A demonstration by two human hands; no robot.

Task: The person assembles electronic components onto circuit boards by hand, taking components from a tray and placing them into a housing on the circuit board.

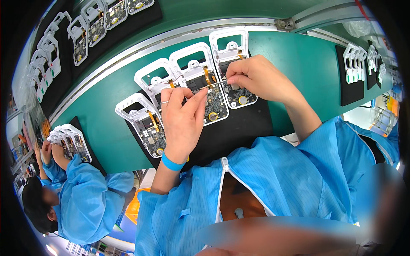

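Observation:
White plastic housings with loop handles and dark circuit boards lie in a row on a black mat (239, 132). Over the middle housing (191, 55), my right hand (262, 80) pinches a slim metal rod-like tool (219, 82) between thumb and fingers. Its tip reaches left to the fingers of my left hand (184, 121), close to an orange flex cable (207, 76) on the board. The left thumb and index finger are drawn together there; what they grip, if anything, is too small to make out. My left palm hides part of the housing (151, 70) beside it.
A green bench (113, 128) carries the mat, with a metal rail (128, 50) behind. More housings (96, 23) lie on black mats at the far left, and others (354, 62) stand at the right. At left, a person in blue (87, 196) handles similar housings (72, 138).

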